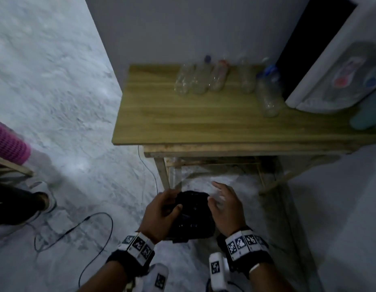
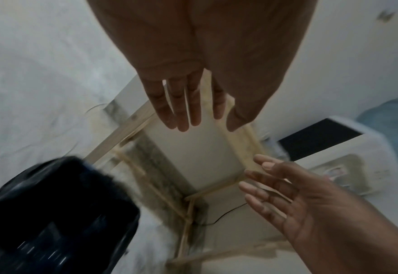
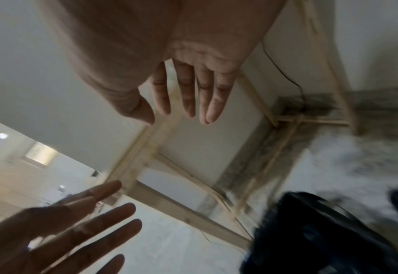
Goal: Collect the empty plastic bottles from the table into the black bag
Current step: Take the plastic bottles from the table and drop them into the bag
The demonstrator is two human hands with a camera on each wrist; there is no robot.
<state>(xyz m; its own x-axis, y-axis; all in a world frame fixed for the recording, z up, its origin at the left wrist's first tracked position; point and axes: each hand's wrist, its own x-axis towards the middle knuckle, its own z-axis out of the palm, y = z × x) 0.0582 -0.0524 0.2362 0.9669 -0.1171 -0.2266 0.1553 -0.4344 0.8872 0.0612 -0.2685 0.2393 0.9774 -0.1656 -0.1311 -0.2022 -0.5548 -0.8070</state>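
black bag (image 1: 193,216): crumpled, glossy, between my hands | left hand (image 1: 159,216): fingers straight, gripping nothing | right hand (image 1: 225,211): spread, empty | bottles (image 1: 216,76): clear, on table (image 1: 183,123)

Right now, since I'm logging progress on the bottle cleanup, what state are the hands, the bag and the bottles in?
Left hand: open, fingers straight, gripping nothing.
Right hand: open, fingers spread, gripping nothing.
Black bag: bunched up between the two hands, blurred, no fingers curled round it.
Bottles: look empty, grouped on the table near the wall, none in the bag.
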